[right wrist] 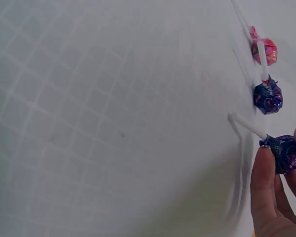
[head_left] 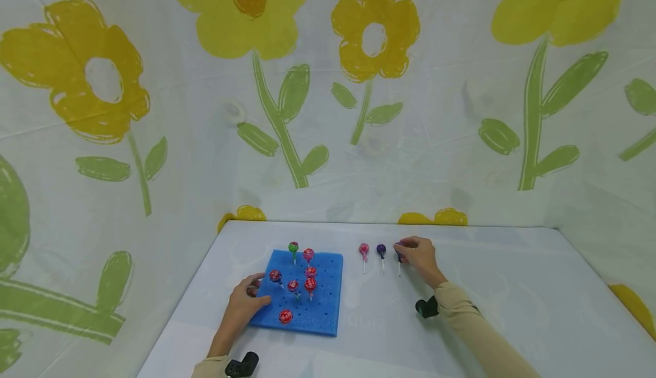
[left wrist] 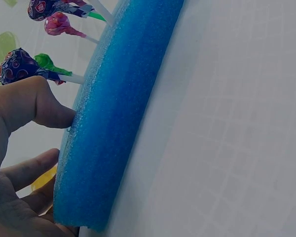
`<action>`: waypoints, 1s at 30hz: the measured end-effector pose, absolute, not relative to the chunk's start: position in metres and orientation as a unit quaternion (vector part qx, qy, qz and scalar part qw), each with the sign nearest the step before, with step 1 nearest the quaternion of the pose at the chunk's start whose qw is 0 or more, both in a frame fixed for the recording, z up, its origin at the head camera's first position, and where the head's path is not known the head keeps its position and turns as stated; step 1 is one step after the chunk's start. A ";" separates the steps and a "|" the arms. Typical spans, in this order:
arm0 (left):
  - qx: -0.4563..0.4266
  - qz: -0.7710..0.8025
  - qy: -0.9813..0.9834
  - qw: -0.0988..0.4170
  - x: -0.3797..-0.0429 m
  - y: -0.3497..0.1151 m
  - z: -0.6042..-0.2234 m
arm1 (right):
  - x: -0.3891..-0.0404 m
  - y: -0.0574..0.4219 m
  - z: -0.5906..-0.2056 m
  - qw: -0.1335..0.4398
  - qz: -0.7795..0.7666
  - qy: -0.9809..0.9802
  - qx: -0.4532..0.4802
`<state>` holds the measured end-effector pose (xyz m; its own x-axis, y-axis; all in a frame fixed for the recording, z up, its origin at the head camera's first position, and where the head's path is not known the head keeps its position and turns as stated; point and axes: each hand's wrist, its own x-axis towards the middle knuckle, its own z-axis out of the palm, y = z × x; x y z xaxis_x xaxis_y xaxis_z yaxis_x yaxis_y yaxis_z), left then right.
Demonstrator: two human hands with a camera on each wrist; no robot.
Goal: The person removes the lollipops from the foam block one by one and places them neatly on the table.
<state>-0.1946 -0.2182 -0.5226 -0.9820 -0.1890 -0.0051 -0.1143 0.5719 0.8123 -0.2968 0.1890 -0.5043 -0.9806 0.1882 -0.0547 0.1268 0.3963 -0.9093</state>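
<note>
My left hand (head_left: 245,304) grips the left edge of a blue foam board (head_left: 325,321), which is dotted with small holes. In the left wrist view the thumb (left wrist: 52,106) presses the edge of the foam. Several wrapped lollipops stand in the board, among them a green one (head_left: 293,247), a dark blue one (head_left: 275,276) and a red one (head_left: 285,316). My right hand (head_left: 421,257) pinches the wrapped head of a purple lollipop (right wrist: 286,154) between thumb and fingers; its white stick points away from the hand, with the tip close over the table.
Left of the right hand, a pink lollipop (head_left: 364,248) and another purple lollipop (head_left: 381,249) lie in a row on the white table (head_left: 512,298). A white cloth (head_left: 435,167) printed with yellow flowers hangs behind the table and along its sides.
</note>
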 end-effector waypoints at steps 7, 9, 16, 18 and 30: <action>0.090 -0.450 -0.888 0.044 -0.195 -0.216 -0.523 | -0.302 0.190 -0.511 0.030 0.500 -0.860 -0.095; 0.089 -0.450 -0.887 0.045 -0.196 -0.216 -0.523 | -0.302 0.190 -0.512 0.034 0.486 -0.869 -0.092; 0.089 -0.451 -0.887 0.047 -0.196 -0.216 -0.524 | -0.301 0.189 -0.510 0.032 0.469 -0.878 -0.088; 0.091 -0.450 -0.887 0.047 -0.196 -0.216 -0.524 | -0.300 0.188 -0.508 0.026 0.469 -0.878 -0.091; 0.099 -0.455 -0.885 0.035 -0.197 -0.217 -0.523 | -0.300 0.185 -0.511 0.027 0.464 -0.882 -0.077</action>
<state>-0.1970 -0.2174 -0.5232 -0.9780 -0.2067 -0.0282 -0.1432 0.5671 0.8111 -0.2999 0.1847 -0.5106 -0.9866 0.1613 -0.0251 0.1120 0.5567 -0.8231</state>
